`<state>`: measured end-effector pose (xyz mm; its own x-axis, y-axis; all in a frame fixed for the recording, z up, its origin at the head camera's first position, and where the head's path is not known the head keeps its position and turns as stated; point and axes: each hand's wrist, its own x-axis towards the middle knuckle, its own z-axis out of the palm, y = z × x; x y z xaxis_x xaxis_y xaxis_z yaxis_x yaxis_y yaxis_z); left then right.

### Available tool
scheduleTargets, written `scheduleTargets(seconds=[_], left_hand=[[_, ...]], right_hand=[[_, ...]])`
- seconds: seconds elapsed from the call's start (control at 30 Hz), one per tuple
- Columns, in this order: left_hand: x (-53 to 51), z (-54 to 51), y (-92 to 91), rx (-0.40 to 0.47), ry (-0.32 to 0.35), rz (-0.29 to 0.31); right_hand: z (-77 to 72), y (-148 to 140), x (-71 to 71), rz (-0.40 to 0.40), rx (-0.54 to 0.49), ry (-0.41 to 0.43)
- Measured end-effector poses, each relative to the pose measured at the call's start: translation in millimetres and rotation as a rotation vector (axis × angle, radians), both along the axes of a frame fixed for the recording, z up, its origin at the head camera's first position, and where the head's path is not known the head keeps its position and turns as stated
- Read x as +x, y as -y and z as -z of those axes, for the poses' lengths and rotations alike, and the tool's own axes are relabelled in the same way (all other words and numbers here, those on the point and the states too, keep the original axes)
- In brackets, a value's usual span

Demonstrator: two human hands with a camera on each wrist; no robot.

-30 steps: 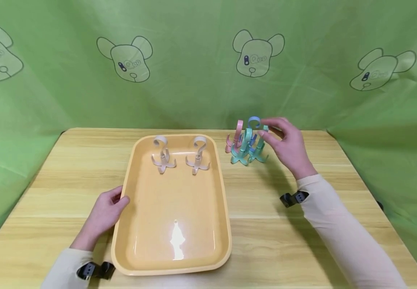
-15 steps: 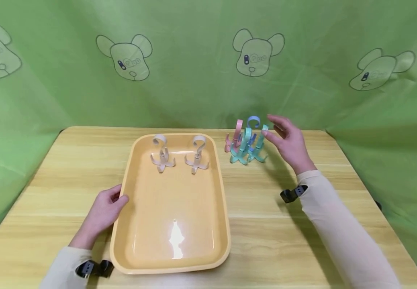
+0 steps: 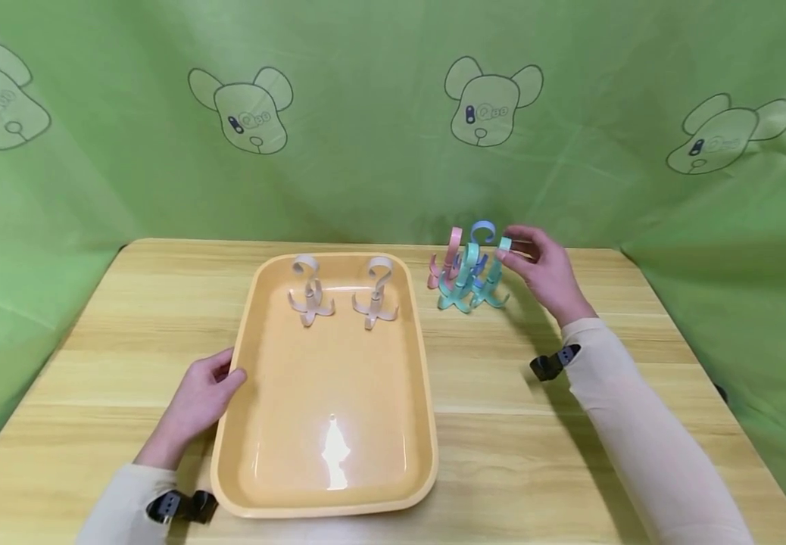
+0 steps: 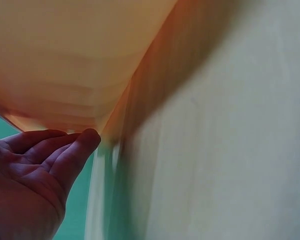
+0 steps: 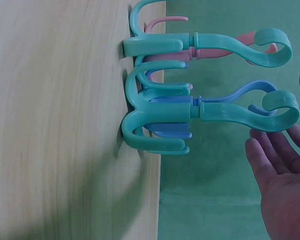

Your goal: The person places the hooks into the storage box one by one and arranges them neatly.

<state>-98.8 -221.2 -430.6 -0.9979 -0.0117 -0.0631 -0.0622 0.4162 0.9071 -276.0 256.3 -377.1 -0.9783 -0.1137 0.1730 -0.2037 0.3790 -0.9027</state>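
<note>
My left hand [image 3: 195,397] grips the left side of a pale orange tray [image 3: 332,378], thumb over the rim and fingers [image 4: 75,155] against the outer wall. Two beige four-pronged hooks [image 3: 311,303] stand upright inside its far end. To the tray's right, a teal hook [image 3: 490,291] has its curled top between the thumb and fingers of my right hand [image 3: 546,272]. In the right wrist view those fingers [image 5: 262,160] are extended just beside the curl, without a clear grip. A second teal hook [image 3: 457,288], a pink hook [image 3: 453,246] and a blue hook [image 3: 483,227] are clustered beside it.
The light wooden table [image 3: 536,454] carries the tray and the hook cluster, which stands near its back edge. A green curtain [image 3: 366,151] with printed mouse heads hangs behind and at both sides.
My right hand has drawn back a little from the blue hook and now surrounds the right teal hook's top. The left hand and tray stay put; the view shifts slightly.
</note>
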Motion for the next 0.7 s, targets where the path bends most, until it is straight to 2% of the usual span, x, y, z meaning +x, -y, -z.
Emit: scheduleTargets(seconds=[0.27, 0.47, 0.7], left_hand=[[0.2, 0.5, 0.1, 0.029, 0.015, 0.000], [0.9, 1.2, 0.7, 0.019, 0.003, -0.005], [0.5, 1.3, -0.4, 0.033, -0.010, -0.006]], right_hand=[[5.1, -1.4, -1.6, 0.029, 0.072, 0.041], [7.5, -2.6, -3.8, 0.023, 0.065, 0.043], [2.7, -3.7, -3.2, 0.013, 0.061, 0.060]])
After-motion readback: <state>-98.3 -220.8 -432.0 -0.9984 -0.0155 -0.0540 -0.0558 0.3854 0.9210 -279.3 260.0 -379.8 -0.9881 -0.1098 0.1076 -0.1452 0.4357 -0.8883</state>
